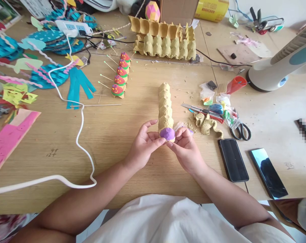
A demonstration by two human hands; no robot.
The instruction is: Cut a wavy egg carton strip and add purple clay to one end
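A strip of egg carton cups (165, 101) lies lengthwise in front of me on the table. Purple clay (167, 134) covers the front of its nearest cup. My left hand (145, 141) grips that cup from the left, thumb pressed against the clay's lower edge. From the other side my right hand (187, 148) pinches the same cup, its thumb low by the clay and its fingers curled. A small plastic bag (179, 126) shows partly behind the right fingers. Left of the strip stands a finished caterpillar (121, 72) of red and green painted cups with pins.
Right of the strip lie a utility knife (203, 111), carton scraps (205, 124), clay packets (216, 108), scissors (241, 131) and two phones (233, 160). A white cable (79, 135) crosses the left side. Egg cartons (168, 45) stand at the back; a lamp base (265, 79) is right.
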